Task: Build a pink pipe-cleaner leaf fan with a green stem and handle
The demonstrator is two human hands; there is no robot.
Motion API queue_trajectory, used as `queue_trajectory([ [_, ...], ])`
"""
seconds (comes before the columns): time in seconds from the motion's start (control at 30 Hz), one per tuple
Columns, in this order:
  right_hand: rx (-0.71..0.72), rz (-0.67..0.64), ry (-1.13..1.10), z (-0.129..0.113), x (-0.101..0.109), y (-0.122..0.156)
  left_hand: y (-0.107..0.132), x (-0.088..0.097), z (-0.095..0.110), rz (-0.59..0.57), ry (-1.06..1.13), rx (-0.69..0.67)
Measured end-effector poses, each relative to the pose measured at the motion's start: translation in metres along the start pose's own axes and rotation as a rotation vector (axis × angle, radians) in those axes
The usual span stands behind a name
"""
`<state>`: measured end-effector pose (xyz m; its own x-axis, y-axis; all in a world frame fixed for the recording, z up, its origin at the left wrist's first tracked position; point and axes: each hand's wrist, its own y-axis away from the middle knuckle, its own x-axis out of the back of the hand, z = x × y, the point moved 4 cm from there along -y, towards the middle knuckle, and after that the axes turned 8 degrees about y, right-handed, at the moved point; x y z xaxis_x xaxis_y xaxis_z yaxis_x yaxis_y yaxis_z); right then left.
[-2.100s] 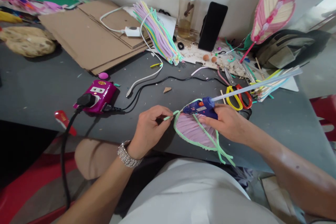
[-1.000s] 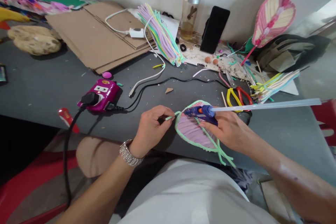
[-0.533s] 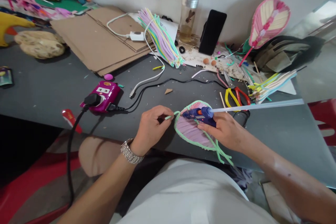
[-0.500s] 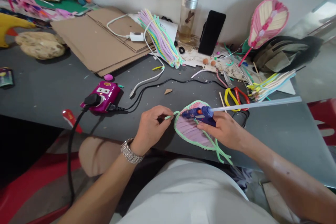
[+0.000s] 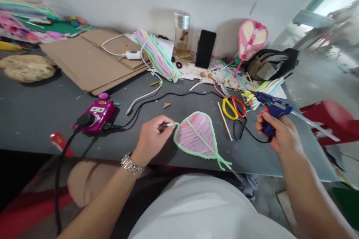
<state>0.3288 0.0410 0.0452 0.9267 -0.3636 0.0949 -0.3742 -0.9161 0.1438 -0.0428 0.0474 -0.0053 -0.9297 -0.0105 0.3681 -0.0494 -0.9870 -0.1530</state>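
My left hand (image 5: 154,136) pinches the loose end of a mint-green pipe cleaner (image 5: 172,124) at the left edge of a leaf-shaped fan piece (image 5: 196,140). Pink and lilac strands fill that piece, mint green edges it, and one green strip runs down its middle. Its green ends cross at the lower right, near the table's front edge. Out to the right, my right hand (image 5: 280,129) grips a blue glue gun (image 5: 273,110), held above the table and apart from the fan piece. A clear glue stick (image 5: 316,125) sticks out of the gun's back.
Scissors (image 5: 234,107) and a wooden stick (image 5: 225,121) lie right of the fan piece. A purple power socket (image 5: 97,115) with cables stands left. Behind are cardboard (image 5: 92,61), pipe cleaners (image 5: 158,56), a bottle (image 5: 181,35), a phone (image 5: 206,49) and a pink fan (image 5: 252,39).
My right hand has carried the glue gun off the fan piece, away to the right, uncovering the middle strip. My left hand still pinches the green end. The view has shifted right.
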Motion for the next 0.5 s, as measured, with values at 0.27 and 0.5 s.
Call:
queue_trajectory([
  [0.27,-0.363,0.258,-0.162,0.049,0.070,-0.010,-0.018,-0.012,0.000,-0.019,-0.112,0.030],
  [0.5,-0.425,0.189,-0.171,0.057,0.095,0.006,-0.022,-0.017,0.015,-0.018,-0.143,0.052],
])
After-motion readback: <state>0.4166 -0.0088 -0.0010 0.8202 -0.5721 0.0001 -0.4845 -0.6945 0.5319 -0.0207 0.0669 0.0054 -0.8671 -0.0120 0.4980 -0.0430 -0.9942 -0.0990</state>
